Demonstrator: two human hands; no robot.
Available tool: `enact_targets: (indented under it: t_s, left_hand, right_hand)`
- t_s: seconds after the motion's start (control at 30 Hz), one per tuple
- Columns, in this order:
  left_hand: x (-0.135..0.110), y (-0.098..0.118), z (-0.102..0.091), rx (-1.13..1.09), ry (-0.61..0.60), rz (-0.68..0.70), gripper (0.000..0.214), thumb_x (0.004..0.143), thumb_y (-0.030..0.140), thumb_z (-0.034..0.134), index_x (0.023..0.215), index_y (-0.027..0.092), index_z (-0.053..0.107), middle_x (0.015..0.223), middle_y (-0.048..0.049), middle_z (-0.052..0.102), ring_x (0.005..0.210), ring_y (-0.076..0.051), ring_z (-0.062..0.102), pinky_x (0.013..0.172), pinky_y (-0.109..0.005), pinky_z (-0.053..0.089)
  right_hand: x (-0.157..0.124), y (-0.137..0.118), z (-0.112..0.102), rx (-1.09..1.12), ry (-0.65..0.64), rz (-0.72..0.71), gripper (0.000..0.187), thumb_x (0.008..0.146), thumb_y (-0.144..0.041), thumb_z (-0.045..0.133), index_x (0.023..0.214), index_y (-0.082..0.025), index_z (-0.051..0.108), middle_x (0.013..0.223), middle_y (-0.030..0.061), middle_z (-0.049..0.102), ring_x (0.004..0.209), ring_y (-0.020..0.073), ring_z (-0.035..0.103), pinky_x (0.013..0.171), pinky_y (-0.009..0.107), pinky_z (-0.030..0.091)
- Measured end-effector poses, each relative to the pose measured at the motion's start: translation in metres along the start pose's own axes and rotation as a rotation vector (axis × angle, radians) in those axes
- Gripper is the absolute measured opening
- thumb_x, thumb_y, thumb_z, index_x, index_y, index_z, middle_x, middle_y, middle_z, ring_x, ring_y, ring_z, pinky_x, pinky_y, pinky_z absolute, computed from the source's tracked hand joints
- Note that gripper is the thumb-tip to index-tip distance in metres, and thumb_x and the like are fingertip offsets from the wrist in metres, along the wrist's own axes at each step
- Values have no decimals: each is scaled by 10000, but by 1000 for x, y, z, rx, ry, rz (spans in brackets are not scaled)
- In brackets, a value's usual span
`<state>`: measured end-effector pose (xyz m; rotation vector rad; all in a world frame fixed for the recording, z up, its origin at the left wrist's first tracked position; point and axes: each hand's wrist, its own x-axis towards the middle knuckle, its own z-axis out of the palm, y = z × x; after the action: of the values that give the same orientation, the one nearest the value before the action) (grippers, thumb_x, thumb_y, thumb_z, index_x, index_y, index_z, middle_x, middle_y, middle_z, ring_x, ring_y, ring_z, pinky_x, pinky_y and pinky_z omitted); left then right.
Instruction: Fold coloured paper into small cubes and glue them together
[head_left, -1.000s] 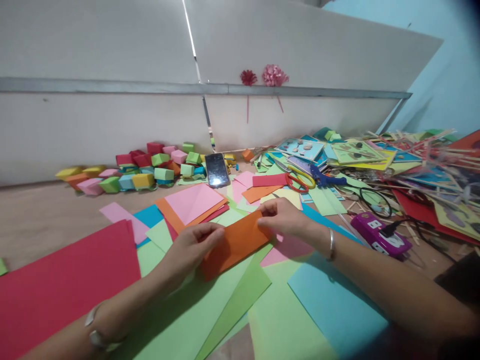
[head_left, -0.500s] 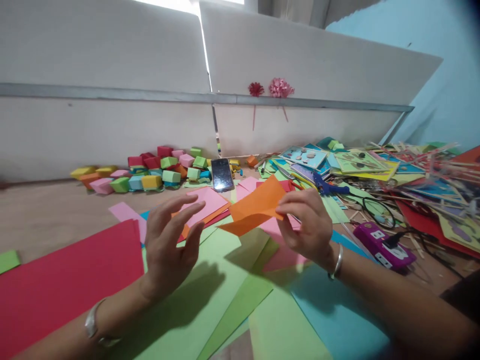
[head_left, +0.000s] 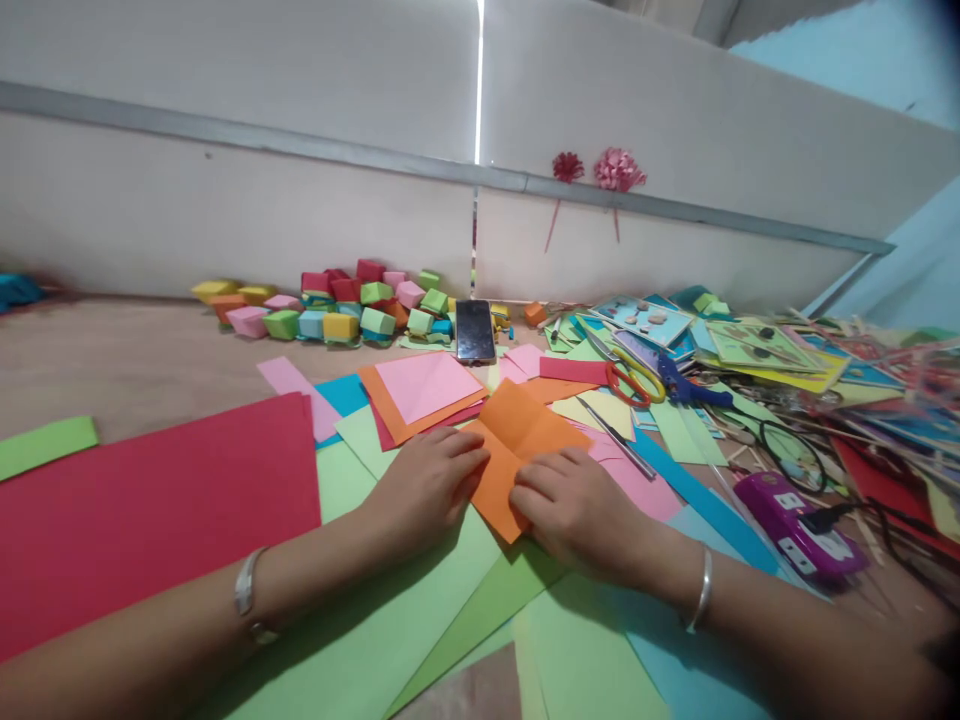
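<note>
An orange paper sheet (head_left: 519, 432) lies unfolded, with creases, on overlapping light green sheets (head_left: 390, 630). My left hand (head_left: 429, 482) rests at its left edge with bent fingers, the fingertips pressing on the paper. My right hand (head_left: 574, 508) lies over its lower right part, fingers bent and pressed together on the sheet. Both wrists wear a silver bangle.
A large red sheet (head_left: 150, 500) lies at the left. At the back are a pink-on-orange stack (head_left: 424, 390), paper cubes (head_left: 345, 310) and a phone (head_left: 475, 330). To the right: scissors (head_left: 634, 380), a purple power strip (head_left: 795, 520), cards and sticks (head_left: 840, 370).
The orange paper, held up folded in my right hand, now lies opened flat on the green sheets. My left hand, open in the air before, has come down onto its edge.
</note>
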<state>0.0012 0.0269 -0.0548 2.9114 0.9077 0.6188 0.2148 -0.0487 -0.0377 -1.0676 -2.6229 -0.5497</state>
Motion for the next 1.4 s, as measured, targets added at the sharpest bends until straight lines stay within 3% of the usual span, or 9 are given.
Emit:
enact_targets:
  t_s: [0.17,0.27,0.37,0.53,0.67,0.8,1.07,1.23,1.4]
  left_hand:
    - [3,8,-4,28,-94,-73,279,949,168,403,894,155,676,911,-115,705,831,-263,651,724,-408,510]
    - [0,15,-4,61,-130,-105,276,921,117,399,762,162,620,817,-87,656,732,-224,599,651,-361,476]
    - [-12,21,-2,74,-113,-64,245,874,87,428,716,170,594,877,-97,656,754,-216,584,666,-351,479]
    - [-30,22,2,-30,-17,53,297,851,25,386,735,170,617,752,-82,632,680,-211,587,628,-344,492]
    - [-31,20,3,-110,110,59,304,923,90,394,754,176,632,761,-81,649,684,-196,604,627,-321,506]
    - [-27,18,0,-95,141,59,334,946,110,386,722,161,629,761,-83,657,662,-198,603,593,-332,491]
    - [-11,11,0,-282,39,-87,360,947,201,440,610,175,563,686,-32,558,624,-168,548,539,-279,395]
    - [-3,14,5,-265,-50,-201,346,933,261,441,609,186,539,684,-31,534,645,-191,529,560,-302,361]
    - [-2,18,6,-177,-48,-205,344,935,265,388,621,198,511,689,-40,522,653,-205,517,574,-325,347]
  right_hand:
    - [1,16,-1,246,-262,87,177,832,-61,620,685,-160,627,761,33,648,668,143,490,587,293,269]
    - [3,22,-3,395,-335,112,186,827,-89,654,657,-164,638,795,28,660,673,129,518,575,268,302]
    - [4,24,-8,484,-314,176,155,842,-74,640,711,-154,659,894,49,682,733,127,565,623,248,376]
    - [4,22,-11,573,-261,297,140,827,-52,616,729,-153,611,918,68,628,806,151,564,696,264,447]
    - [6,20,-8,561,-276,406,194,866,-55,549,705,-163,539,886,54,565,805,150,516,729,279,459]
    - [8,15,-2,548,-300,514,209,876,-50,494,707,-172,490,865,44,519,802,154,486,723,284,454]
    - [1,6,13,437,-232,542,234,926,-104,452,702,-165,484,840,47,481,760,159,463,675,295,428]
    - [0,4,17,372,-214,515,210,912,-87,468,717,-156,508,835,57,491,765,174,466,668,307,424]
    - [-1,3,19,361,-195,521,199,912,-83,483,730,-156,522,841,58,500,769,174,476,677,303,433]
